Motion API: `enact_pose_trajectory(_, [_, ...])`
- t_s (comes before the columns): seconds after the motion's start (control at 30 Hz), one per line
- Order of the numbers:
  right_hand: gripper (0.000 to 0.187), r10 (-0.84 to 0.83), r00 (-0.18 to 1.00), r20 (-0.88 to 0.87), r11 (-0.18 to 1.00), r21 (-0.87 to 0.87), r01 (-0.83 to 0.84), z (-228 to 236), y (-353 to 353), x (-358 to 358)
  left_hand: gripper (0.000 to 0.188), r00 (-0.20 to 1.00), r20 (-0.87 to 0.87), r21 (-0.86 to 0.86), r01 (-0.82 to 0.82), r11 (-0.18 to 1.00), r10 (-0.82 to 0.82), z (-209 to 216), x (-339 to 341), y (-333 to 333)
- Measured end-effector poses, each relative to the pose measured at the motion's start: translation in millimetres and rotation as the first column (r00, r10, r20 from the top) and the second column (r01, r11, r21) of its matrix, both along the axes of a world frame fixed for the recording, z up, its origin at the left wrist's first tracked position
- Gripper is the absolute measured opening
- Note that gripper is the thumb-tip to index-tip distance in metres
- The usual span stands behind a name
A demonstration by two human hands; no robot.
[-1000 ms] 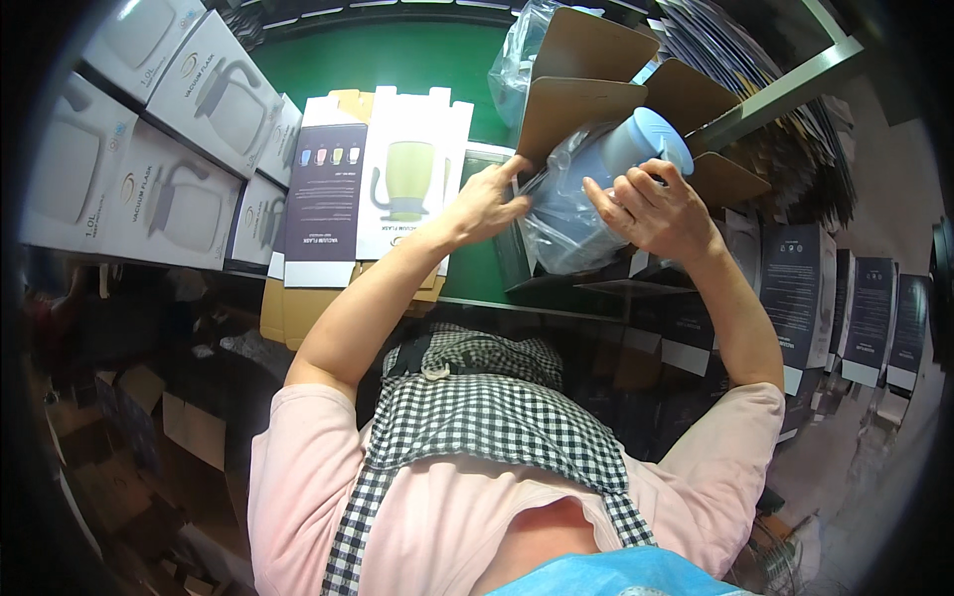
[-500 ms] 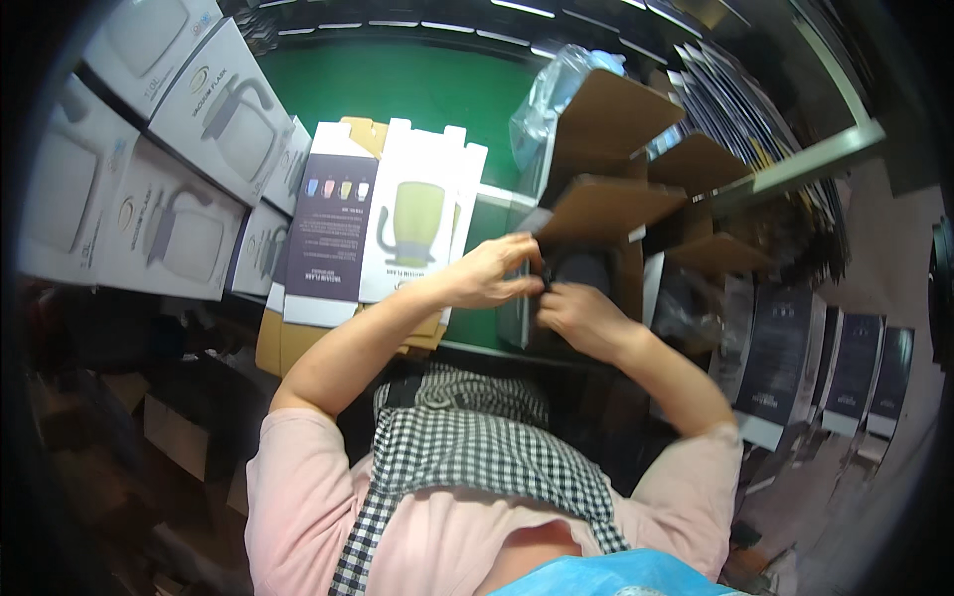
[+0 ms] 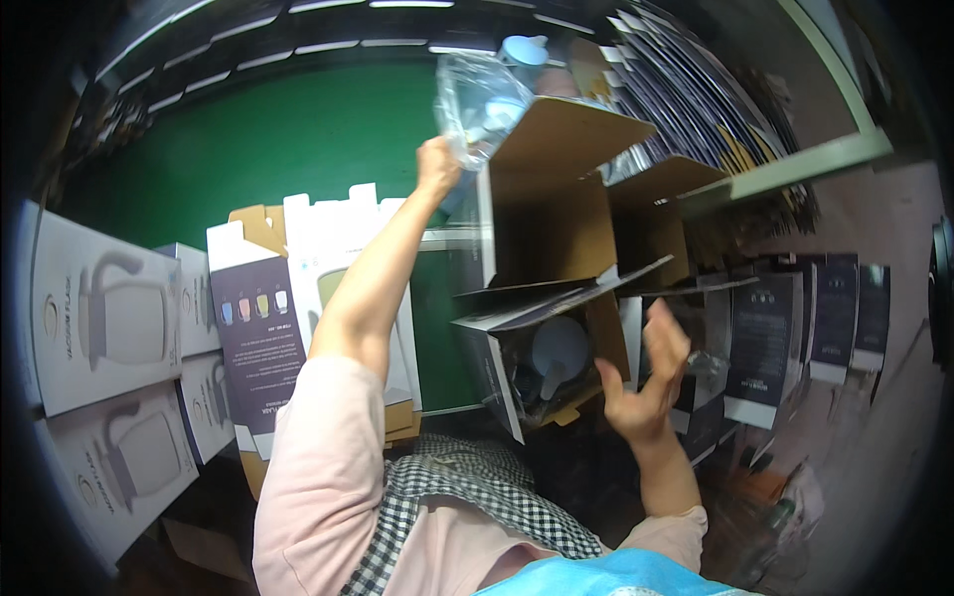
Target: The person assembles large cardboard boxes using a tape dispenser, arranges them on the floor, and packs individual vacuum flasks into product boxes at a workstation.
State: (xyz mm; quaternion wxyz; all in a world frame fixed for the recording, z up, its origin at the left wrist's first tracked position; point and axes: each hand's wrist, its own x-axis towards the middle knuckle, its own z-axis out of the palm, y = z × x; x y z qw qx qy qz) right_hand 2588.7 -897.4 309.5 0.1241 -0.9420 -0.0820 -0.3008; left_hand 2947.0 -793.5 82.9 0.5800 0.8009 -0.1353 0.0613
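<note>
- Hands now well apart; half a second ago they met at the carton's edge.
- Left hand [image 3: 438,164] stretched over the green counter [image 3: 338,119], fingers curled tight on the lower edge of a clear plastic bag [image 3: 462,89]. Motion-blurred, but the grip looks taken. Something pale blue shows inside.
- Right hand [image 3: 648,382] holding nothing, thumb and fingers spread, just beside the near carton [image 3: 504,382].
- Blue jug [image 3: 559,348] sits down inside that carton, lid uppermost; a second ago a bagged one was in the right hand at a carton's mouth. Likely the same jug.
- Reading: that jug is boxed, but closing isn't done; the carton flap [image 3: 621,283] stands open above it. Attention seems shifted to the bagged piece.
- Open brown-lined carton [image 3: 552,219] directly behind, flaps up.
- Another light-blue lid [image 3: 524,50] beyond the bag; whether it belongs to the bagged piece, cannot tell.
</note>
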Motion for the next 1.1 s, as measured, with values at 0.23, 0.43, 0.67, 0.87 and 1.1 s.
enact_pose_trajectory(0.23, [0.048,0.044,0.972,-0.232,0.941,0.336,0.037,31,-66,47,0.016,0.162,0.986,0.149,-0.714,0.685,-0.045,132,-26,171])
enact_pose_trajectory(0.43, [0.051,0.218,0.502,-0.837,0.958,0.281,0.054,63,-80,91,0.032,0.883,0.392,-0.128,-0.226,0.966,0.259,300,-124,217])
enact_pose_trajectory(0.67, [0.057,0.294,0.53,-0.795,0.864,-0.016,-0.503,7,-68,81,0.037,0.992,-0.127,-0.427,-0.078,0.901,0.026,300,-159,69])
enact_pose_trajectory(0.87, [0.064,0.127,0.296,-0.947,0.952,0.033,-0.304,-16,-58,75,0.012,0.863,0.48,-0.043,-0.157,0.987,0.158,218,-192,-17])
enact_pose_trajectory(1.1, [0.061,0.163,0.42,-0.893,0.917,-0.019,-0.398,-22,-55,71,0.022,0.83,0.2,0.98,-0.163,0.116,-0.521,149,-209,22])
